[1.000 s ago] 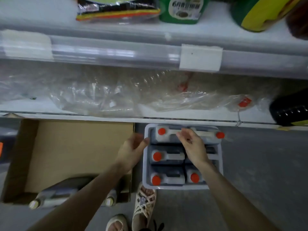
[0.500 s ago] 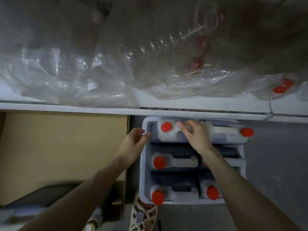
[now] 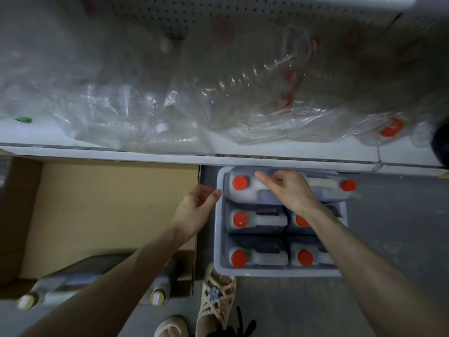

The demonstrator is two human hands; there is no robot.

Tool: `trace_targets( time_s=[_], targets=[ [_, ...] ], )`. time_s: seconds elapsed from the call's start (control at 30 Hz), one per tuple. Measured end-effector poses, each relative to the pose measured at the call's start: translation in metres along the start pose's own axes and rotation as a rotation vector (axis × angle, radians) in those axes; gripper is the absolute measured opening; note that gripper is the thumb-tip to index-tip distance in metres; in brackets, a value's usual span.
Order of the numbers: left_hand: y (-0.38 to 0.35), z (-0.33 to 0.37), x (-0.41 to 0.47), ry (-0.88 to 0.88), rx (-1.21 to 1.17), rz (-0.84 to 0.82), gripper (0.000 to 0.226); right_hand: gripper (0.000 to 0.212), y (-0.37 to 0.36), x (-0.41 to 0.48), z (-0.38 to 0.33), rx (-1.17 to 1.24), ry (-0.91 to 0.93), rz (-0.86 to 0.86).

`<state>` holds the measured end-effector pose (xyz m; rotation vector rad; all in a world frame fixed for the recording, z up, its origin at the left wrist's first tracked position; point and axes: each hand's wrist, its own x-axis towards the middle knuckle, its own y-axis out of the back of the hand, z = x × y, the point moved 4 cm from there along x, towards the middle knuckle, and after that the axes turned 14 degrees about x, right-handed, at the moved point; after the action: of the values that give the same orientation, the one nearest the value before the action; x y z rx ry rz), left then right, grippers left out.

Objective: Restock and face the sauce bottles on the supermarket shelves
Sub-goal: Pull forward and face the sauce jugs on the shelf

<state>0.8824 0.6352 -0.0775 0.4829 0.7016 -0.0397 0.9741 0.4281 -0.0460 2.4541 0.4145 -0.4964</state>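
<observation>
A grey plastic crate [image 3: 219, 229] stands on the floor under the shelf edge and holds several dark sauce jugs with orange caps. My right hand [image 3: 289, 190] lies on the top-left jug [image 3: 243, 194], with its fingers curled over the jug's handle and the index finger pointing left. My left hand [image 3: 194, 210] is at the crate's left rim with loosely bent fingers, the thumb tip touching the rim. Another jug [image 3: 332, 188] lies at the crate's back right, its cap pointing right.
The white bottom shelf [image 3: 291, 159] runs across just above the crate, heaped with clear plastic bags [image 3: 218, 98] of empty bottles. An open cardboard box [image 3: 109, 210] on the left holds bottles with yellow caps [image 3: 159, 291]. My sandalled feet [image 3: 218, 297] stand near the crate's front.
The view has dropped and closed in on the crate. My right hand has settled over the top-left jug's handle; my left hand stays at the crate's left rim.
</observation>
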Motion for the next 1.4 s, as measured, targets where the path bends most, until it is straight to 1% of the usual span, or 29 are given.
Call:
trace_targets(
  time_s=[0.1, 0.17, 0.23, 0.33, 0.4, 0.47, 0.57, 0.6, 0.67, 0.73, 0.8, 0.87, 0.93, 1.03, 1.07, 1.13, 1.2, 1.27, 1.33, 1.4],
  targets=[
    [0.016, 0.019, -0.032, -0.028, -0.056, 0.019, 0.022, 0.058, 0.018, -0.033, -0.044, 0.043, -0.014, -0.012],
    [0.03, 0.036, -0.056, -0.05, -0.082, 0.041, 0.028, 0.055, 0.031, -0.055, -0.072, 0.114, -0.037, -0.018],
    [0.048, 0.057, -0.081, -0.077, -0.103, 0.034, 0.041, 0.051, 0.043, -0.074, -0.099, 0.17, -0.073, -0.03],
    [0.085, 0.095, -0.133, -0.132, -0.134, -0.004, 0.061, 0.047, 0.072, -0.118, -0.154, 0.183, -0.1, -0.032],
    [0.11, 0.125, -0.172, -0.202, -0.135, -0.046, 0.071, 0.046, 0.093, -0.151, -0.197, 0.183, -0.066, -0.035],
    [0.135, 0.158, -0.211, -0.28, -0.126, -0.093, 0.089, 0.043, 0.116, -0.186, -0.245, 0.153, -0.024, -0.015],
    [0.176, 0.211, -0.275, -0.419, -0.033, -0.112, 0.113, 0.042, 0.155, -0.246, -0.33, 0.104, 0.043, 0.026],
    [0.189, 0.23, -0.297, -0.47, -0.004, -0.124, 0.118, 0.041, 0.169, -0.267, -0.361, 0.104, 0.074, 0.035],
    [0.217, 0.27, -0.337, -0.582, 0.016, -0.139, 0.113, 0.039, 0.196, -0.306, -0.425, 0.062, 0.153, 0.068],
    [0.249, 0.309, -0.378, -0.67, 0.01, -0.104, 0.105, 0.042, 0.221, -0.342, -0.489, 0.023, 0.232, 0.088],
    [0.282, 0.347, -0.417, -0.728, 0.032, -0.04, 0.101, 0.047, 0.242, -0.381, -0.548, -0.003, 0.305, 0.113],
    [0.318, 0.382, -0.458, -0.789, 0.051, 0.032, 0.104, 0.044, 0.26, -0.42, -0.603, -0.031, 0.391, 0.147],
    [0.355, 0.417, -0.499, -0.86, 0.055, 0.115, 0.106, 0.05, 0.276, -0.457, -0.653, -0.035, 0.493, 0.178],
    [0.404, 0.461, -0.561, -0.955, 0.058, 0.235, 0.092, 0.057, 0.3, -0.505, -0.722, -0.064, 0.633, 0.234],
    [0.419, 0.471, -0.58, -0.974, 0.053, 0.28, 0.088, 0.059, 0.306, -0.52, -0.742, -0.08, 0.681, 0.25],
    [0.446, 0.488, -0.612, -1.014, 0.029, 0.365, 0.088, 0.057, 0.316, -0.546, -0.78, -0.097, 0.794, 0.258],
    [0.47, 0.503, -0.636, -1.052, 0.011, 0.451, 0.087, 0.047, 0.325, -0.563, -0.81, -0.08, 0.887, 0.25],
    [0.489, 0.516, -0.659, -1.077, 0.007, 0.534, 0.08, 0.039, 0.332, -0.577, -0.832, -0.063, 0.971, 0.235],
    [0.502, 0.528, -0.676, -1.093, 0.024, 0.574, 0.074, 0.04, 0.338, -0.582, -0.848, -0.054, 1.029, 0.225],
    [0.515, 0.537, -0.686, -1.099, 0.047, 0.597, 0.074, 0.045, 0.341, -0.585, -0.863, -0.049, 1.072, 0.225]
  ],
)
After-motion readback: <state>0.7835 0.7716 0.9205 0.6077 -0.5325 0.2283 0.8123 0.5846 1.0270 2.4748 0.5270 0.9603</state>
